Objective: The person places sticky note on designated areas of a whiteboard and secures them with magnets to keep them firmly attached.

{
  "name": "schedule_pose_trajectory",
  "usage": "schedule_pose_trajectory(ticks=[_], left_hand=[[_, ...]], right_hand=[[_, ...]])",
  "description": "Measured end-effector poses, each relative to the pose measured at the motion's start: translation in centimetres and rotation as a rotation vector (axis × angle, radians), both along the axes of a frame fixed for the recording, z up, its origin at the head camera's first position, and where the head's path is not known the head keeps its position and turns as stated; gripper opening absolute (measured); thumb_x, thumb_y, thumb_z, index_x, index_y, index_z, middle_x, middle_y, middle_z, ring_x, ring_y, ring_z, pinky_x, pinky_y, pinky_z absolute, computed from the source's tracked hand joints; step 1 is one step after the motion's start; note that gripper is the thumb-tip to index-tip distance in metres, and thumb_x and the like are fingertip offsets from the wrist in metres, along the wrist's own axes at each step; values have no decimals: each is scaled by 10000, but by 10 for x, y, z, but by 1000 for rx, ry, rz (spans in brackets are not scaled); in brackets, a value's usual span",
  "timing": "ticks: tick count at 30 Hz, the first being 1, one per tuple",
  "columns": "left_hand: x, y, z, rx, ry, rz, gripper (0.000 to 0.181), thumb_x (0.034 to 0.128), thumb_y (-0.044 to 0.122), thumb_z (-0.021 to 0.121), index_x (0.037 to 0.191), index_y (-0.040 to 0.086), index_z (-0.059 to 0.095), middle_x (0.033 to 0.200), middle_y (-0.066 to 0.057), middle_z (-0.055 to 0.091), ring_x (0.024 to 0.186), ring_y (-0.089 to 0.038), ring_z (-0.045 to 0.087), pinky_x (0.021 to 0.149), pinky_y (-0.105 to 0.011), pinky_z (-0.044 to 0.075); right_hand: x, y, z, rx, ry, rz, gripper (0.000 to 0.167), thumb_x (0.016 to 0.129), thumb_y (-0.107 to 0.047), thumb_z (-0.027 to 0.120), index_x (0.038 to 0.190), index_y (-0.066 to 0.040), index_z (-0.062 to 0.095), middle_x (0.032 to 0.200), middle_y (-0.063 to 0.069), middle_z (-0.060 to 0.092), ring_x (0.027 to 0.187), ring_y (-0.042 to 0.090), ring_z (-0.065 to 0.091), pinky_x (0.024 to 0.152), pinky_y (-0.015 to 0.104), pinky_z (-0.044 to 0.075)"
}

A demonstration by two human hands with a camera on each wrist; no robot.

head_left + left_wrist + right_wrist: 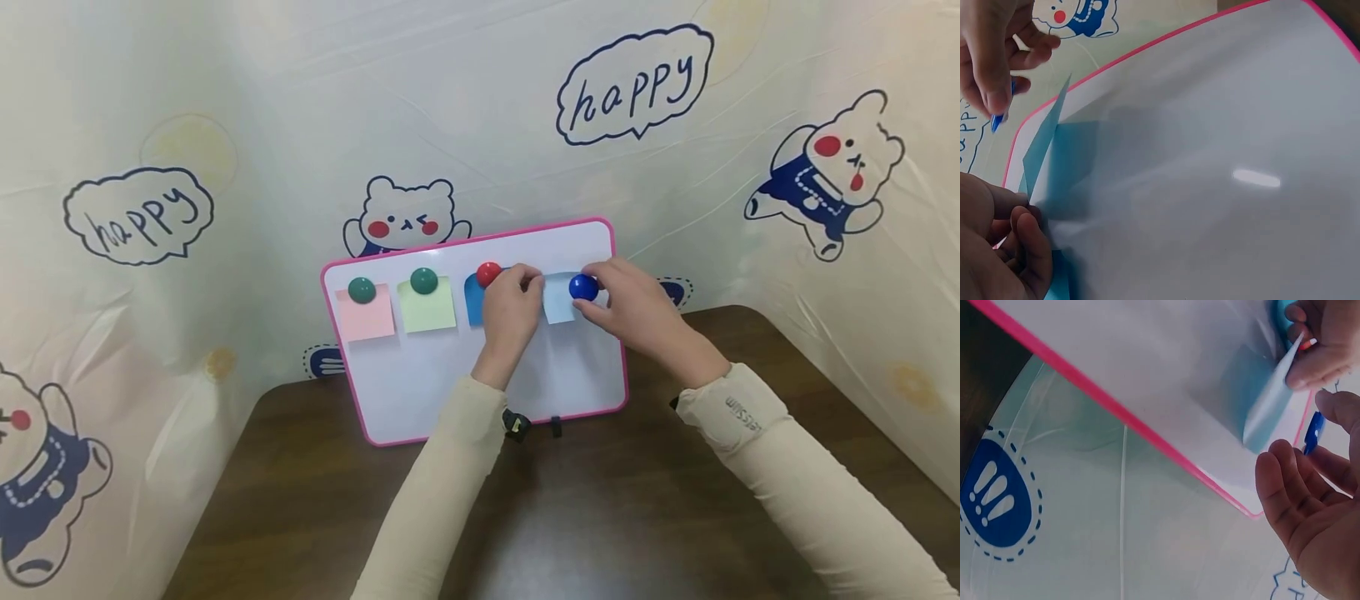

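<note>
My left hand (513, 312) pinches the left edge of a light blue sticky note (558, 298) against the upper right part of a pink-framed whiteboard (480, 379). In the left wrist view, the free side of this note (1044, 144) stands out from the board. My right hand (637, 304) holds a round blue magnet (582, 287) between thumb and fingers. Seen from the right wrist, the magnet (1315, 432) is beside the note, apart from the board. A darker blue note (474, 302) under a red magnet (489, 273) is partly hidden by my left hand.
A pink note (366, 315) and a pale green note (429, 307) hang to the left, each under a green magnet (362, 290). The whiteboard leans at the back of a dark wooden table (637, 517), before a patterned curtain (285, 125).
</note>
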State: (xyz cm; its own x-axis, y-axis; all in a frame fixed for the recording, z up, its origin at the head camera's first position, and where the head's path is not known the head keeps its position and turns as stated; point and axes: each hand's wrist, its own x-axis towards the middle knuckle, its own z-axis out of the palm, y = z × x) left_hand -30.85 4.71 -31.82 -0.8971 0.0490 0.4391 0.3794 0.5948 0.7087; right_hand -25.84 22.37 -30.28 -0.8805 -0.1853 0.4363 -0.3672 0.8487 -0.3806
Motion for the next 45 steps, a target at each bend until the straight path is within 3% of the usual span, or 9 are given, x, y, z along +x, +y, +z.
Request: schedule_pose_trajectory(ticks=[4, 13, 28, 45], left_hand=[[-2, 0, 0, -26, 2, 18, 186, 987, 259, 675, 1091, 118, 737, 1004, 3, 721, 888, -140, 634, 757, -235, 536], [-4, 4, 1, -103, -7, 33, 204, 998, 292, 657, 1095, 126, 726, 959, 16, 708, 846, -125, 628, 701, -226, 516], [-5, 4, 3, -114, 23, 34, 196, 996, 292, 660, 1071, 120, 719, 907, 19, 684, 813, -117, 615, 682, -234, 501], [-9, 5, 4, -83, 24, 64, 169, 996, 278, 661, 1013, 113, 691, 828, 14, 653, 746, -125, 591, 639, -244, 486]], right_hand=[[-9, -8, -4, 10, 44, -1, 504, 916, -204, 767, 1323, 26, 578, 1223, 215, 596, 1084, 349, 618, 881, 484, 548], [-22, -14, -13, 68, 143, -18, 489, 918, -220, 766, 1305, 16, 583, 1147, 217, 612, 944, 332, 646, 828, 456, 568], [-34, -16, -19, 107, 282, -23, 462, 922, -234, 763, 1286, -7, 593, 1057, 203, 620, 824, 316, 652, 747, 439, 581], [-43, -18, -20, 126, 317, -13, 453, 926, -226, 758, 1284, -7, 590, 1027, 202, 621, 769, 299, 622, 700, 425, 578]])
